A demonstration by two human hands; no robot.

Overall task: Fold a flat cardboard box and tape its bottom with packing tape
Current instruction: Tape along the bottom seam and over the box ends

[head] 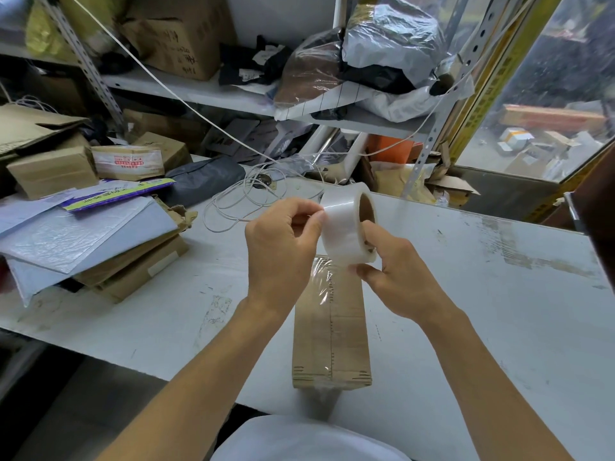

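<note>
A narrow brown cardboard box (332, 334) lies on the white table (482, 294) in front of me, a strip of clear tape running along its top seam. Above its far end I hold a roll of clear packing tape (344, 224) in the air. My right hand (396, 274) grips the roll from below, with a finger through its brown core. My left hand (283, 247) pinches the roll's outer surface between thumb and fingertips. The far end of the box is hidden behind my hands and the roll.
A pile of padded mailers and flat cartons (93, 234) covers the table's left side. A coiled white cord (246, 197) lies behind the roll. Metal shelves (213, 91) with boxes and plastic bags stand at the back. A window (549, 104) is on the right.
</note>
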